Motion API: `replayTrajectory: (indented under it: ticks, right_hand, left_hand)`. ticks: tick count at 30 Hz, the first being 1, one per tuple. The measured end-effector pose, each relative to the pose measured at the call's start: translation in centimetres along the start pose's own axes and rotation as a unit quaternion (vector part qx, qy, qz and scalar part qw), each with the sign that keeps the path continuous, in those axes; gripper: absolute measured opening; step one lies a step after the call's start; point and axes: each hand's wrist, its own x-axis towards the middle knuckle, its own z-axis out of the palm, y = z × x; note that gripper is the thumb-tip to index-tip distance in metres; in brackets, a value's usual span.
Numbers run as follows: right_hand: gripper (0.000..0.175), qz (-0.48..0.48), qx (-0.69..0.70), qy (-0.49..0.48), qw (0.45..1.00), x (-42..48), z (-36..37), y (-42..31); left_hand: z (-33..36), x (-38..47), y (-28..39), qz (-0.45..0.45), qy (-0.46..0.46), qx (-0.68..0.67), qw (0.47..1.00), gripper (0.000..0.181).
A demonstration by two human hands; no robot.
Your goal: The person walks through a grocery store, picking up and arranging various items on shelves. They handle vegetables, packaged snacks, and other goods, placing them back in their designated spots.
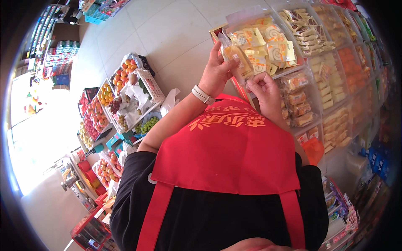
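Observation:
A long packaged bread in a clear wrapper (pixel 239 62) is held up between both hands, at the near left corner of the bakery bins. My left hand (pixel 218 69), with a pale watch strap at the wrist, has its thumb across the front of the wrapper and its fingers behind. At the lower end of the pack, my right hand (pixel 263 89) pinches the wrapper between thumb and fingers. Just beyond them, yellow packets of swirl cakes (pixel 281 51) fill a clear plastic bin (pixel 278 74). Stacked wrapped breads (pixel 298 98) lie in another bin to the right of my right hand.
More clear bins with wrapped pastries (pixel 325 73) stretch to the right. An orange plastic bag (pixel 313 151) hangs by the near bins. On the left stand a white fruit crate (pixel 150 84) and trays of apples (pixel 108 169). Tiled floor (pixel 169 34) shows between the displays.

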Motion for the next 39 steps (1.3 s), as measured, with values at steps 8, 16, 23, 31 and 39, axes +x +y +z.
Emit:
replayTrajectory:
  ticks: [8, 16, 23, 31, 39]
  right_hand:
    - [0.017, 0.031, -0.011, -0.009, 0.999, 0.0, 0.2, 0.0]
    - [0.017, 0.031, -0.014, -0.015, 0.999, 0.0, 0.3, -0.2]
    - [0.017, 0.037, -0.006, -0.014, 0.999, -0.1, 0.5, -0.4]
    - [0.017, 0.039, 0.002, -0.017, 0.999, -0.1, 0.4, -0.4]
    - [0.016, 0.04, 0.002, -0.022, 0.999, -0.1, 0.3, -0.3]
  left_hand:
    - [-0.3, 0.4, 0.2, 0.041, -0.024, -0.011, 0.999, 0.07]
    - [-0.1, 0.2, 0.8, 0.057, -0.027, -0.019, 0.998, 0.071]
    - [-0.1, 0.3, 1.0, 0.057, -0.026, -0.02, 0.998, 0.086]
    - [-0.1, 0.2, 1.2, 0.054, -0.027, -0.012, 0.998, 0.087]
    - [0.0, 0.2, 1.3, 0.05, -0.029, -0.012, 0.998, 0.087]
